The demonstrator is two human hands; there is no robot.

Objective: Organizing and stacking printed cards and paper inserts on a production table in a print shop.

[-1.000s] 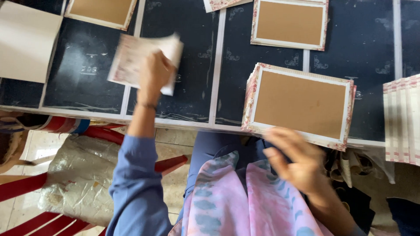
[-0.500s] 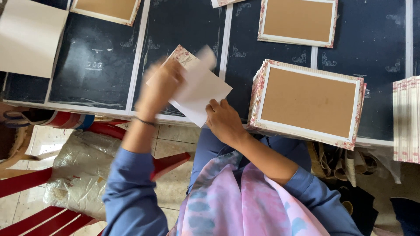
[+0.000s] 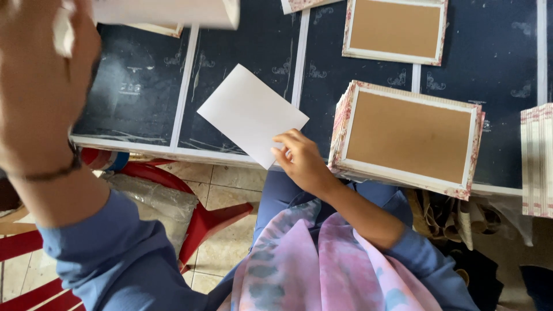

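Observation:
My left hand (image 3: 43, 86) is raised close to the camera at the upper left, blurred, and grips a pale card (image 3: 167, 11) that runs along the top edge. A white sheet (image 3: 250, 115) lies flat and slanted on the dark table (image 3: 144, 86) near its front edge. The fingertips of my right hand (image 3: 299, 161) rest on the lower right corner of the sheet. Just right of that hand sits a stack of brown boards with floral borders (image 3: 409, 135).
Another floral-bordered brown board (image 3: 394, 29) lies further back. A pile of floral-edged pieces (image 3: 538, 161) stands at the right edge. Below the table are a red plastic chair (image 3: 201, 219) and a clear plastic bag (image 3: 155, 198) on a tiled floor.
The white sheet has gone from both hands down flat onto the table. My left hand has risen toward the camera with a card. My right hand stays at the sheet's corner.

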